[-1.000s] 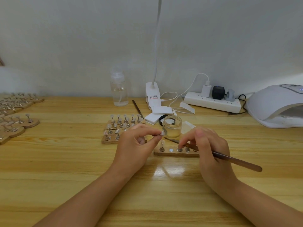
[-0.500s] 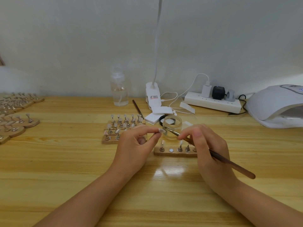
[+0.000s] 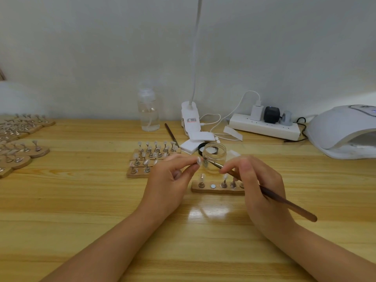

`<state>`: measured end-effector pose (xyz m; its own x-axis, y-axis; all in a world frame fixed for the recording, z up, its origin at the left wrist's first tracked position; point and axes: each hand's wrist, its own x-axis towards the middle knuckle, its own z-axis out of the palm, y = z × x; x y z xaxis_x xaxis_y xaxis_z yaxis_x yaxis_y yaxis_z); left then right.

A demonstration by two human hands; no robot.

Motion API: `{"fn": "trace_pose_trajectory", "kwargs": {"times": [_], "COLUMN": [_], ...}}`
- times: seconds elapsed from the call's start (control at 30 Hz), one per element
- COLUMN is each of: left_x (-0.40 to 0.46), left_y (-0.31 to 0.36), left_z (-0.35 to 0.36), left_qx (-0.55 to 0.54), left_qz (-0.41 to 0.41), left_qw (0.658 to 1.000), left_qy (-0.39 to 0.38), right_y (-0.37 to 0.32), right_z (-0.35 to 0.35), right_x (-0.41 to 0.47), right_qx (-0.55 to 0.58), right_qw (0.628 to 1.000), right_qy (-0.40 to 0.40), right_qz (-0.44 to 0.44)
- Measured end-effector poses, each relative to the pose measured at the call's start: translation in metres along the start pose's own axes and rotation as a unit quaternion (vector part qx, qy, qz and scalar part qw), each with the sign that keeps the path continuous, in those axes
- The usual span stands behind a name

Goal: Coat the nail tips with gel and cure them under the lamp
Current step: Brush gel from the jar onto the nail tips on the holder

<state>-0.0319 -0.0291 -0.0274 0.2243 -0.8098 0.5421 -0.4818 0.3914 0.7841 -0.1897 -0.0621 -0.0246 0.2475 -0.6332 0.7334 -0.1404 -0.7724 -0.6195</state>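
Nearest, the right hand (image 3: pixel 262 186) pinches a slim brush (image 3: pixel 289 205), whose long axis runs from its blunt end low at the right up and leftward to the bristles. Those bristles meet the small nail tip (image 3: pixel 199 160) that the left hand (image 3: pixel 169 184) pinches between thumb and fingertips, lifted off the table (image 3: pixel 81 210) with its pale face turned toward the brush; its exact tilt is too small to read. Just beyond and below the hands lies the wooden holder strip (image 3: pixel 215 189), with one bare round magnet between standing pegs, probably the held tip's seat. The risks I judge: too much gel could run over the tip's edge onto the pinching fingers, a slip of either hand could drop the tip or smear the coat, and the brush handle or wrist could knock the pegs or the open glass jar (image 3: pixel 214 159) close behind. Farther back at the right sits the curing lamp (image 3: pixel 343 131), well apart; carrying wet tips there invites smudging.
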Motion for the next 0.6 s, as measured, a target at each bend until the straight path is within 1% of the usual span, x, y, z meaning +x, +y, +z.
{"fn": "trace_pose_trajectory", "kwargs": {"times": [0.13, 0.37, 0.6], "left_x": [-0.0013, -0.0024, -0.0030], "left_y": [0.0003, -0.0001, -0.0022], "left_z": [-0.0005, -0.0001, 0.0005], "left_qx": [0.009, 0.015, 0.029], "left_qz": [0.011, 0.017, 0.016], "left_qw": [1.000, 1.000, 0.999], "left_qy": [-0.006, -0.011, -0.011], "right_y": [0.0001, 0.0000, 0.0007], "right_z": [0.0024, -0.0007, 0.0021], "right_x": [0.0002, -0.0006, 0.0007], "right_qx": [-0.005, -0.005, -0.019], "right_qw": [1.000, 1.000, 1.000], "right_qy": [-0.021, 0.004, -0.010], "right_qz": [0.002, -0.011, -0.013]}}
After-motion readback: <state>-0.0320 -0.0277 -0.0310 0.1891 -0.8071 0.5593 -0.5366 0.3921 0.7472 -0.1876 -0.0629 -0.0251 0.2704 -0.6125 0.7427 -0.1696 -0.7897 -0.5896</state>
